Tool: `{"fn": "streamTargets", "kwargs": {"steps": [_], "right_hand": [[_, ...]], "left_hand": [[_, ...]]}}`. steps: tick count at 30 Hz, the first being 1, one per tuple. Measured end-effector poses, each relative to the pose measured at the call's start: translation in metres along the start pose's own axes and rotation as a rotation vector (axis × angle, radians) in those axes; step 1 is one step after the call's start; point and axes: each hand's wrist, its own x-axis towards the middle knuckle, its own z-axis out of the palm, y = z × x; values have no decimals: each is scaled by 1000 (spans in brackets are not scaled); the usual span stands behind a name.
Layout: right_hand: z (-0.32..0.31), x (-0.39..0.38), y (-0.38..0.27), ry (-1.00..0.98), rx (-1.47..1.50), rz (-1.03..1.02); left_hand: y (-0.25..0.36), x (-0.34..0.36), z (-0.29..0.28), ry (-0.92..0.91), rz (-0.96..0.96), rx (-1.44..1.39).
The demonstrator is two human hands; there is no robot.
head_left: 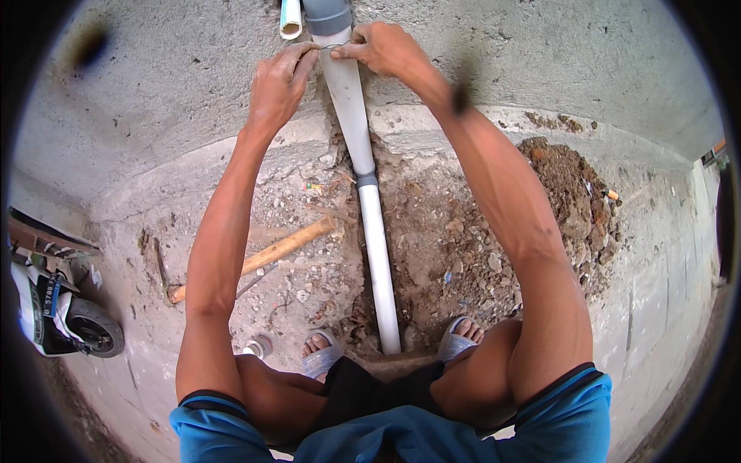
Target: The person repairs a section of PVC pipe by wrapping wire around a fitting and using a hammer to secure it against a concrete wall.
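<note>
A white plastic pipe (349, 104) runs down the grey wall, with a grey coupling (328, 19) above my hands. My left hand (279, 86) is at the pipe's left side, its thumb and fingers pinching a thin wire (330, 47) that crosses the pipe's front. On the other side my right hand (388, 51) pinches the wire too, its fingertips against the pipe just under the coupling. Whether the wire goes all the way round behind the pipe is hidden. Beside the coupling, a narrower white pipe (290, 21) ends with its mouth downward.
A second grey coupling (367, 179) joins a narrower white pipe (379, 262) lying in a trench between my feet. Left of it lies a tool with a wooden handle (289, 244). Soil and rubble (575, 193) are heaped at right. A motorcycle (73, 318) stands far left.
</note>
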Motion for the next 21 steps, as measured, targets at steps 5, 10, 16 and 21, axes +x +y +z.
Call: {"fn": "streamTargets", "kwargs": {"steps": [5,10,16,21], "right_hand": [[-6,7,3,-88,61,-81],[-3,11,36,-32,221,-286],[3,10,31,2,208,-217],[-2,5,20,42,167,-116]], "left_hand": [[-20,8,-3,-9,-188,-65],[-24,1,14,43,-150,-223],[-20,0,12,47,-275,-208],[-18,0,15,15,-344,-167]]}}
